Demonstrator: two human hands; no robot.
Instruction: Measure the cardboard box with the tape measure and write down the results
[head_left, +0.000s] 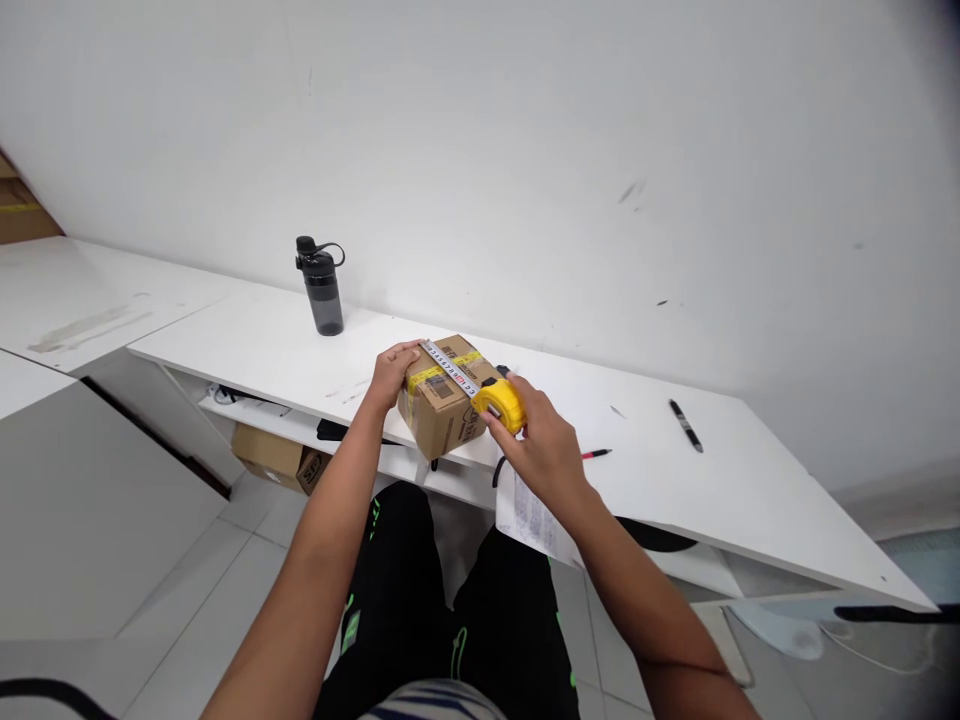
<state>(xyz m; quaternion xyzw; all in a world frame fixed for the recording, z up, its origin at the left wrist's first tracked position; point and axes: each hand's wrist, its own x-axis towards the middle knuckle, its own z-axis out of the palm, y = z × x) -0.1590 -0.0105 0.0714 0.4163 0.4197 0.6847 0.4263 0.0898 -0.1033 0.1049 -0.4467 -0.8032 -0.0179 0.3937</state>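
A small cardboard box [442,415] with yellow tape sits at the front of the white table. Across its top lies the pulled-out blade [451,368] of a yellow tape measure [501,402]. My right hand [541,440] is closed around the tape measure's case at the box's right edge. At the box's far left corner, my left hand [396,370] grips the box edge, its fingers by the blade's end. Whether those fingers also pinch the blade's tip is too small to tell.
A dark water bottle [325,290] stands behind the box, near the wall. To the right lie a black pen [685,425] and a red-and-black pen [598,454]. Written paper [529,515] hangs over the front edge. Another carton [274,455] rests beneath the tabletop [750,500].
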